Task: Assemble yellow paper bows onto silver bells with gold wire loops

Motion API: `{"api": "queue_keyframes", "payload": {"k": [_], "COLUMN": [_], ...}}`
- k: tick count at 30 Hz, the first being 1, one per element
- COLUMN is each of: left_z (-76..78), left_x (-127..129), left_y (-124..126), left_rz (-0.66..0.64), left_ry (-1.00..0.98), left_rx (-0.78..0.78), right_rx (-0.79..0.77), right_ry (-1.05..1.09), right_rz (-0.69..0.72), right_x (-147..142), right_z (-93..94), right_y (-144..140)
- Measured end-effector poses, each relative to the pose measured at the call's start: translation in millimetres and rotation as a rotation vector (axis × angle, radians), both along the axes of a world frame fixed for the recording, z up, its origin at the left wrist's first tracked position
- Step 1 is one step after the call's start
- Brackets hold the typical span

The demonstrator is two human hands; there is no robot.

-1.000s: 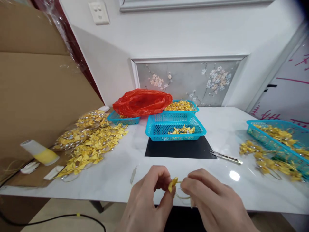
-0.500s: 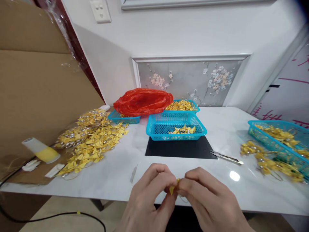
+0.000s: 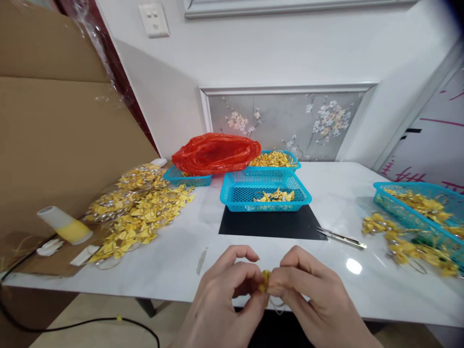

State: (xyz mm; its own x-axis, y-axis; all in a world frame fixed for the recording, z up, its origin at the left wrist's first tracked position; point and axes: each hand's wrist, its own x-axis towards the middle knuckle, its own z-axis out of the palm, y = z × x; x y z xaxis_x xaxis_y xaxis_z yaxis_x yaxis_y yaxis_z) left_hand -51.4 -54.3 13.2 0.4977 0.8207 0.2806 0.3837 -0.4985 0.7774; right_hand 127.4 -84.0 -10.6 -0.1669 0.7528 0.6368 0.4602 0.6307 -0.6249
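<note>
Both hands at bottom centre of frame, over the near edge of the white table (image 3: pixel 174 270). Left hand (image 3: pixel 224 299) and right hand (image 3: pixel 311 299) meet fingertip to fingertip, both pinched shut on a small yellow bow (image 3: pixel 265 280); a thin thread loop hangs just below it. Bow is mostly hidden by the fingers.

Centre of frame: blue basket (image 3: pixel 266 189) with a few yellow bows, sitting on the far edge of a black mat (image 3: pixel 270 224). Scissors (image 3: pixel 342 236) just right of the mat. Behind the basket, red plastic bag (image 3: pixel 215 153) lying over another blue basket. Left of frame: big pile of yellow bows (image 3: pixel 136 208), white-and-yellow spool (image 3: pixel 65 225) near cardboard. Right edge: another blue basket (image 3: pixel 424 208) with bows, some spilled beside it.
</note>
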Motion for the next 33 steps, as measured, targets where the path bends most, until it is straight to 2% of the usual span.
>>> {"api": "queue_keyframes", "payload": {"k": [5, 13, 16, 20, 26, 30, 33], "left_z": [0.6, 10.8, 10.5, 7.9, 14.1, 14.9, 12.2], "left_x": [0.9, 1.0, 1.0, -1.4, -4.7, -3.1, -0.4], "left_y": [-0.5, -2.0, -2.4, -1.8, 2.9, 3.3, 1.0], "left_rz": [0.016, -0.007, -0.016, -0.011, -0.087, -0.055, -0.023], "left_ry": [-0.025, 0.053, 0.042, -0.037, -0.041, -0.112, -0.208], "left_rx": [0.063, 0.241, 0.264, 0.164, 0.047, -0.119, -0.198], "right_rx": [0.062, 0.134, 0.179, 0.181, 0.024, -0.021, -0.004], "right_ry": [-0.105, -0.043, -0.036, -0.007, 0.147, 0.157, 0.149], "right_rz": [-0.009, -0.066, -0.088, -0.054, 0.048, 0.095, 0.071], "right_x": [3.4, -3.0, -5.6, -5.1, -2.9, -2.2, -0.8], "right_z": [-1.2, -4.4, -5.6, -2.6, 2.4, 1.2, 1.4], "right_y": [-3.9, -2.4, -2.2, -0.3, 7.5, 9.5, 8.3]}}
